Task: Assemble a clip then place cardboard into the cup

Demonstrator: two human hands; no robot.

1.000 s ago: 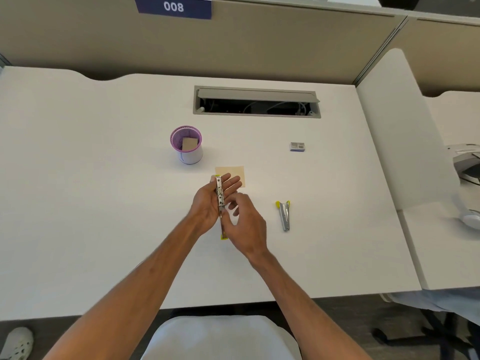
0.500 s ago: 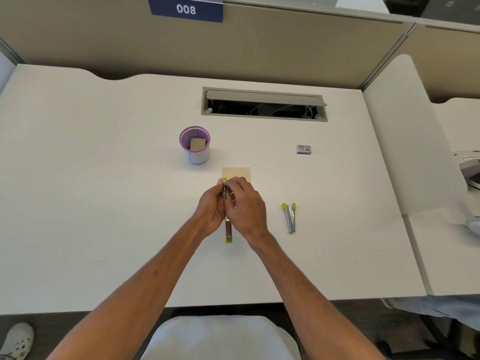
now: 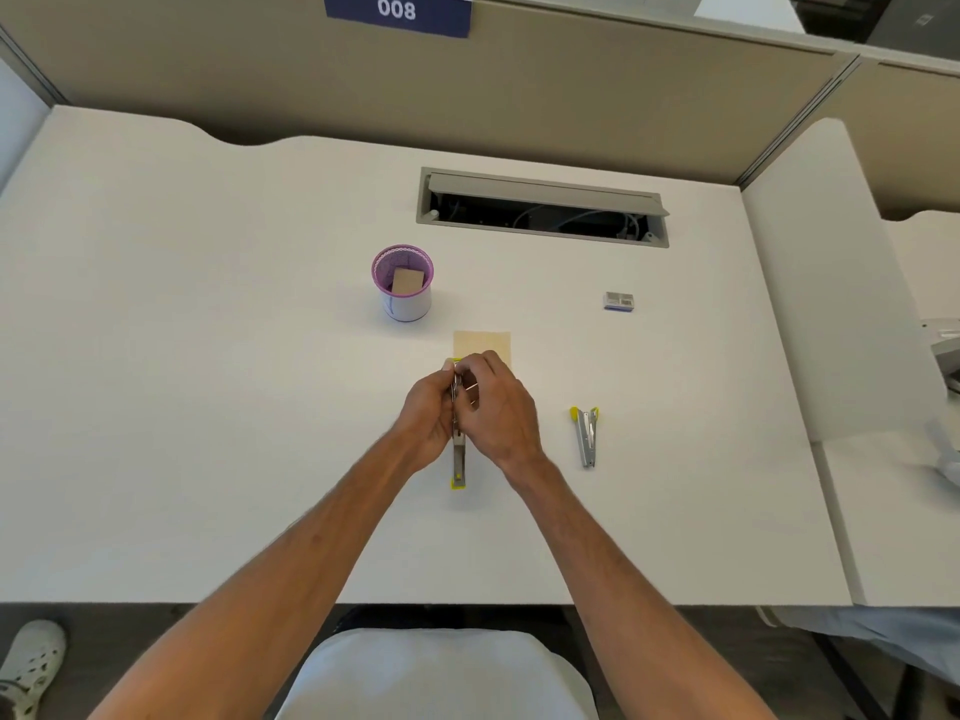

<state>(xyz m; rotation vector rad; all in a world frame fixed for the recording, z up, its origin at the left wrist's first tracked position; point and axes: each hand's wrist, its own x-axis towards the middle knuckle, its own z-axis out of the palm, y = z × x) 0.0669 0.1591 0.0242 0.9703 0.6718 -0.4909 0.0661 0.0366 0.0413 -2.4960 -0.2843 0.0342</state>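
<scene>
Left hand [image 3: 427,415] grips the opened stapler [image 3: 458,449] mid-counter [image 3: 208,407], steadying it lengthwise, while right hand [image 3: 496,407] curls fingers over its upper end, apparently pinching at the magazine; second stapler [image 3: 586,436] lies nearby right.

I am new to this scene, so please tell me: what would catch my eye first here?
First, the two hands, left and right, meeting at mid-desk around an opened stapler with yellow ends. A second stapler lies to their right. Behind them to the left stands a purple cup; a tan card lies just beyond the fingers.
</scene>
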